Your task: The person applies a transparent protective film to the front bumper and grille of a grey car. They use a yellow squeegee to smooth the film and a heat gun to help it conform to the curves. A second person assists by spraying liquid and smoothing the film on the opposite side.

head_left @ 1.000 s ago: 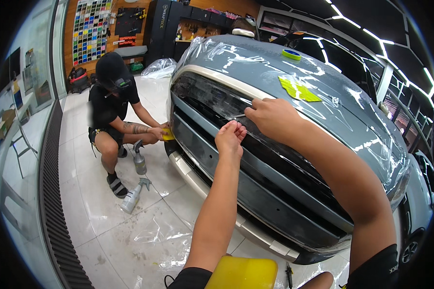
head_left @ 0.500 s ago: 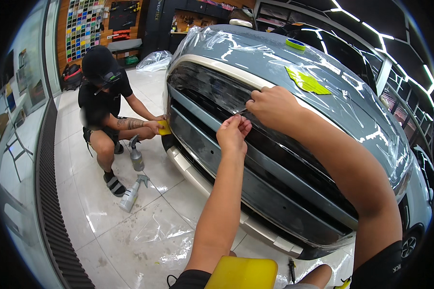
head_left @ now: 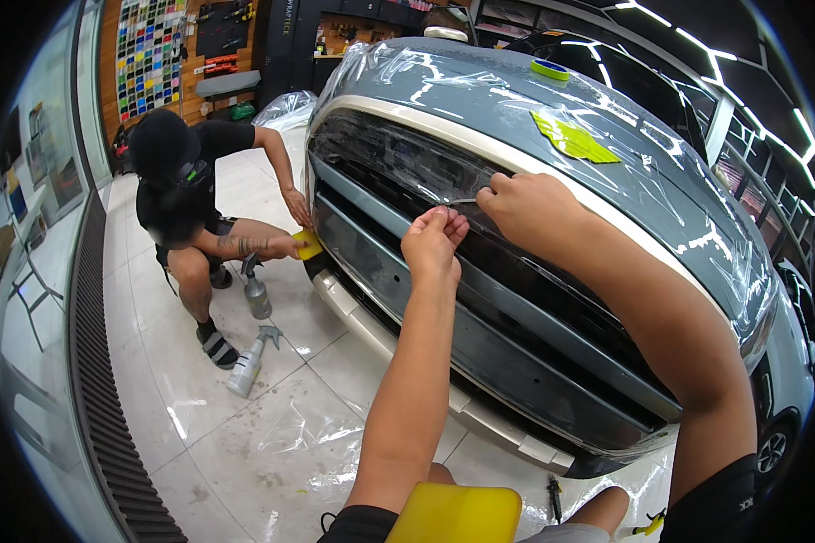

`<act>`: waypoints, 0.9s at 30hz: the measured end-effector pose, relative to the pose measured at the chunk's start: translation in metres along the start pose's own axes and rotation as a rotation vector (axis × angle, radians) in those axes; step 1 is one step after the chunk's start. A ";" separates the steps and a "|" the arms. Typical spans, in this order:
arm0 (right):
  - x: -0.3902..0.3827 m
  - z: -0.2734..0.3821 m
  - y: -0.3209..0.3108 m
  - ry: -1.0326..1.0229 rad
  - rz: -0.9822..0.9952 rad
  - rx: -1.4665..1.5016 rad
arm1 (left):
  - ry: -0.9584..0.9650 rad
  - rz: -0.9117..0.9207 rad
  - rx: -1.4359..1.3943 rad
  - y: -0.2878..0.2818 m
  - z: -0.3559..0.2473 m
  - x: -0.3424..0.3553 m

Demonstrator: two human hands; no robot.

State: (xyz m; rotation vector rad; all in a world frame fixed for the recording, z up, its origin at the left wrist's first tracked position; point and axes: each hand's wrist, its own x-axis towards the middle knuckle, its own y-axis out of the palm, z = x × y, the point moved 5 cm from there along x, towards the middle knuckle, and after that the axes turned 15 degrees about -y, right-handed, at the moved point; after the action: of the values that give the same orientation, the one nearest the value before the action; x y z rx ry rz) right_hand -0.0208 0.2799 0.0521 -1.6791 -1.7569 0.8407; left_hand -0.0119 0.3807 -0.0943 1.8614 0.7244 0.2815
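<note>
My left hand [head_left: 433, 242] is raised at the car's grille [head_left: 380, 167], fingertips pinched beside the clear film over it; what they grip is too small to make out. Just right and above, my right hand [head_left: 525, 208] is closed on a thin metal tool [head_left: 466, 201] reaching toward the left fingertips. Clear film also lies creased over the grey hood [head_left: 444, 72], which carries a green tape roll [head_left: 550, 70] and a lime cloth [head_left: 570, 136]. A yellow slab [head_left: 453, 520] is at the bottom, below my forearms.
A crouching co-worker [head_left: 181, 199] holds a yellow squeegee [head_left: 308, 244] at the bumper's left end. Two spray bottles [head_left: 256, 294] [head_left: 246, 369] stand or lean on the tiled floor [head_left: 199, 407]. A black tool [head_left: 555, 498] lies below the bumper. A glass partition [head_left: 45, 271] runs along the left.
My hands stay at the grille, slightly shifted, the right farther right in view. The co-worker has bent lower, with the far arm raised at the elbow and that hand higher on the bumper.
</note>
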 end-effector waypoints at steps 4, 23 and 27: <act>-0.003 0.000 -0.003 -0.014 -0.057 -0.020 | -0.010 0.018 -0.003 0.000 0.000 0.003; 0.007 -0.002 -0.016 -0.080 -0.114 -0.185 | -0.043 0.021 0.011 0.001 0.000 0.001; 0.011 -0.002 -0.016 -0.083 -0.130 -0.217 | -0.041 0.024 0.019 -0.001 0.001 0.003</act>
State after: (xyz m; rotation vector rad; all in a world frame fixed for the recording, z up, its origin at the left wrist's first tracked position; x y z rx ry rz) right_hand -0.0300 0.2911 0.0655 -1.6628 -2.0529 0.6915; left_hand -0.0092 0.3824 -0.0962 1.8895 0.6790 0.2516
